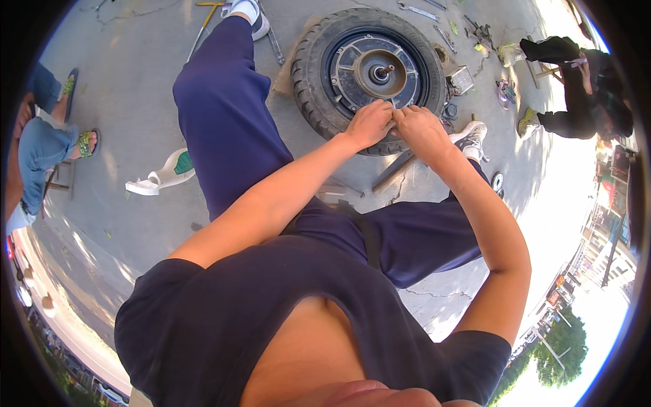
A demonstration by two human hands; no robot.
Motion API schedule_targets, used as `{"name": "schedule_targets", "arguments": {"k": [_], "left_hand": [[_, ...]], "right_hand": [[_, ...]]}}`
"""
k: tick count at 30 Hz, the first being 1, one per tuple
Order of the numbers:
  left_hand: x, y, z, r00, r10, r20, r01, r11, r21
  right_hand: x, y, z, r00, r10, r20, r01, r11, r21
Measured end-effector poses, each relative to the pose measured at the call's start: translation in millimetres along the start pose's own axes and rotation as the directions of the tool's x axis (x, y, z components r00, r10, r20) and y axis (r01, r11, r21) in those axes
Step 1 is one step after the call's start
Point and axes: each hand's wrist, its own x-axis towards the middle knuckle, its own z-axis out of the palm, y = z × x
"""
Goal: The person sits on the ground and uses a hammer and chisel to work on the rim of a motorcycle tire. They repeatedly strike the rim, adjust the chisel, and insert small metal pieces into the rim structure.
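Note:
A wheel with a black tyre (313,102) lies on its side on the ground in front of me. Its round metal hub (348,71) faces up, and a threaded axle (384,71) sticks out of the middle. Over the near part of the rim, my left hand (371,125) and my right hand (422,133) meet at the fingertips. Both are closed in a pinch. Whatever lies between the fingers, if anything, is too small and hidden to name.
Spanners (419,11) lie beyond the wheel, with a small metal box (461,80) at its right. A white and green container (173,169) lies on the left. Seated people flank me, one in jeans (42,152), one in black trousers (568,88). My shoe (472,136) stands beside the tyre.

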Motion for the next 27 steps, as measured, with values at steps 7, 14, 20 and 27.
{"name": "schedule_targets", "arguments": {"k": [7,14,20,27], "left_hand": [[0.1,-1.0,-0.1,0.999,0.044,-0.019,-0.043,0.998,0.051],[-1.2,-4.3,0.6,0.998,0.06,0.006,-0.061,0.997,0.039],[-0.2,-4.4,1.3,0.999,0.031,0.026,-0.032,0.999,0.028],[4.2,-1.6,-1.4,0.999,0.035,0.031,-0.033,0.997,-0.069]], "right_hand": [[2.9,16.2,-0.8,0.941,-0.336,0.025,0.335,0.924,-0.183],[3.5,30.4,9.9,0.887,-0.458,-0.054,0.441,0.877,-0.19],[1.9,28.1,22.1,0.921,-0.378,-0.089,0.37,0.924,-0.097],[-6.7,20.3,13.8,0.965,-0.238,-0.11,0.241,0.971,0.01]]}}
